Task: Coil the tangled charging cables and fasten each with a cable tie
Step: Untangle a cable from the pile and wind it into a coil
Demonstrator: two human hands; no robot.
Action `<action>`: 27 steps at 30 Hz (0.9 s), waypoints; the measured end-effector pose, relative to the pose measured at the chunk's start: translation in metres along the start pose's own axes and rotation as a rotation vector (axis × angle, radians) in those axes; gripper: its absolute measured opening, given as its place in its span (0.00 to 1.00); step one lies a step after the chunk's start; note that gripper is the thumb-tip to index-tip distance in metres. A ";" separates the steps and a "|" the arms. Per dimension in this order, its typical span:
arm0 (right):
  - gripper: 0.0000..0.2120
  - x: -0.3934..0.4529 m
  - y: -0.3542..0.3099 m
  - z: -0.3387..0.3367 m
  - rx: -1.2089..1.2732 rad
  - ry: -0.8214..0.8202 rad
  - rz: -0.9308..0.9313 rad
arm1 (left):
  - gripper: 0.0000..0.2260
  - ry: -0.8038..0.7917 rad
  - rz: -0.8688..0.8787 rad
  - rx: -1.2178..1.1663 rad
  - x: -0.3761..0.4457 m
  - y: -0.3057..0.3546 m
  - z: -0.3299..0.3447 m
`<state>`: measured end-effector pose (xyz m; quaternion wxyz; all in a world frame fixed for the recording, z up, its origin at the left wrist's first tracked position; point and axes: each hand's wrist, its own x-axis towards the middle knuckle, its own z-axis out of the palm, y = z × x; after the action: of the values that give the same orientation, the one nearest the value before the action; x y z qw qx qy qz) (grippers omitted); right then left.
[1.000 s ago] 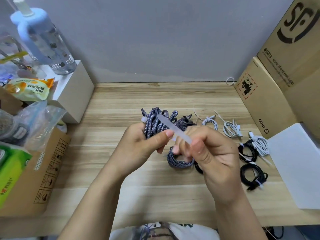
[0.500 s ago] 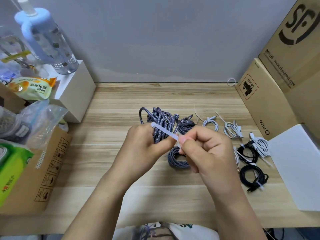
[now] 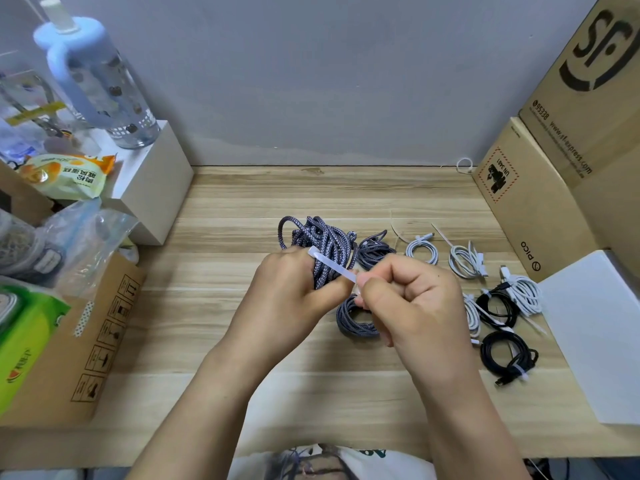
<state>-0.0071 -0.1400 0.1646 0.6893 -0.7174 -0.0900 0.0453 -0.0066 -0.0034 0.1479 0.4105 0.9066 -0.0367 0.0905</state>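
My left hand grips a bundle of blue-grey braided cable above the middle of the wooden table. A white cable tie lies across the bundle. My right hand pinches the tie's lower end between thumb and curled fingers. Under my hands lies a coiled braided cable, and another coil sits behind my right hand.
Tied white cable coils and black coils lie to the right, next to a white sheet and cardboard boxes. On the left stand a cardboard box, plastic bags, a white block and a water bottle.
My right hand has slid up along the tie toward the bundle, so less strap shows between my hands. The bundle has sunk a little lower in my left hand.
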 end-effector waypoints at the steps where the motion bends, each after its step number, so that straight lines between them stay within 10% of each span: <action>1: 0.19 0.000 0.000 0.000 0.003 0.008 0.001 | 0.15 0.000 0.000 0.007 0.000 0.000 0.000; 14: 0.12 0.003 0.000 0.005 0.008 0.000 0.073 | 0.20 0.004 -0.022 0.071 0.001 -0.003 0.001; 27: 0.10 0.022 0.015 -0.010 -0.153 -0.086 0.042 | 0.14 -0.333 0.272 0.278 0.006 -0.017 0.001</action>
<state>0.0170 -0.1460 0.1512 0.6268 -0.7672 -0.1074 0.0835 0.0014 0.0069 0.1358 0.2544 0.9435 -0.2125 -0.0014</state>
